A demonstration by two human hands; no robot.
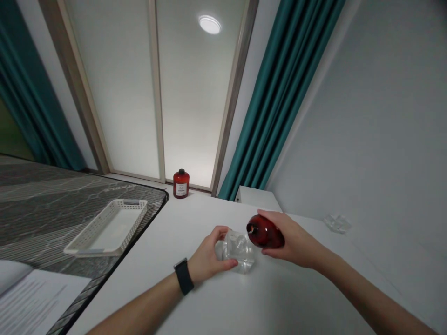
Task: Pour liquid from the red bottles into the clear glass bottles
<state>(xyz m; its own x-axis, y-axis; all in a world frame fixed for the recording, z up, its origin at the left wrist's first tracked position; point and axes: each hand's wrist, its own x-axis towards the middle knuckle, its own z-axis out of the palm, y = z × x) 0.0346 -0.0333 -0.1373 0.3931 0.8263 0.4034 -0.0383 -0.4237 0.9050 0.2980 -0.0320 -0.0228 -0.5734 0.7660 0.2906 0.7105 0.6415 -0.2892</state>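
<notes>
Head view: basket (113, 228) left of hands (208, 257)

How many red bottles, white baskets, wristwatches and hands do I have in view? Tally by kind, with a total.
Red bottles: 2 (held bottle, standing bottle)
White basket: 1
Wristwatch: 1
Hands: 2 (left hand, right hand)
Total: 6

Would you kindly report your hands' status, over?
Left hand cupping clear boxy container. Right hand gripping dark-red rounded bottle, tilted. Black-capped red bottle with white label upright farther back, out of the way.
</notes>
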